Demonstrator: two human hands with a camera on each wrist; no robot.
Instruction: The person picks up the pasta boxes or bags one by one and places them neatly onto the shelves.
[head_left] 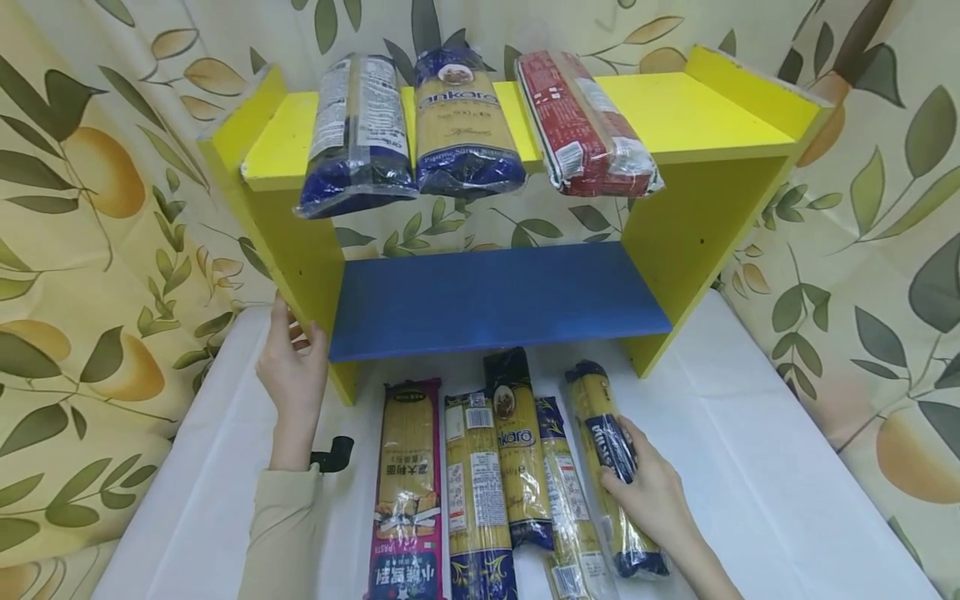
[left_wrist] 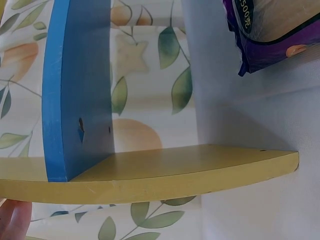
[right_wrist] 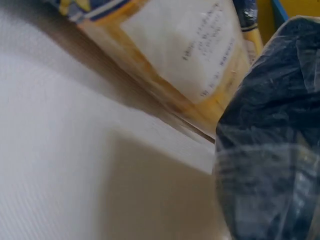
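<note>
My right hand (head_left: pixel 652 492) grips a long pack of spaghetti (head_left: pixel 600 417) with a dark blue label, thumb on one side and fingers on the other. In the right wrist view, the dark end of this pack (right_wrist: pixel 270 150) fills the right side. My left hand (head_left: pixel 292 375) holds the yellow left side panel (head_left: pixel 281 242) of a small shelf near its front edge. The left wrist view shows only part of that hand (left_wrist: pixel 15 220), against the panel (left_wrist: pixel 150 187). The blue lower board (head_left: pixel 495 300) is bare.
Several long pasta packs lie on the white-covered table (head_left: pixel 757 467), among them a pink-edged pack (head_left: pixel 408 492) and an Ankara pack (head_left: pixel 520 450). On the yellow top board (head_left: pixel 697 108) lie two blue-ended packs (head_left: pixel 468 125) and a red pack (head_left: pixel 585 125). Leaf-patterned cloth (head_left: pixel 90 250) hangs around.
</note>
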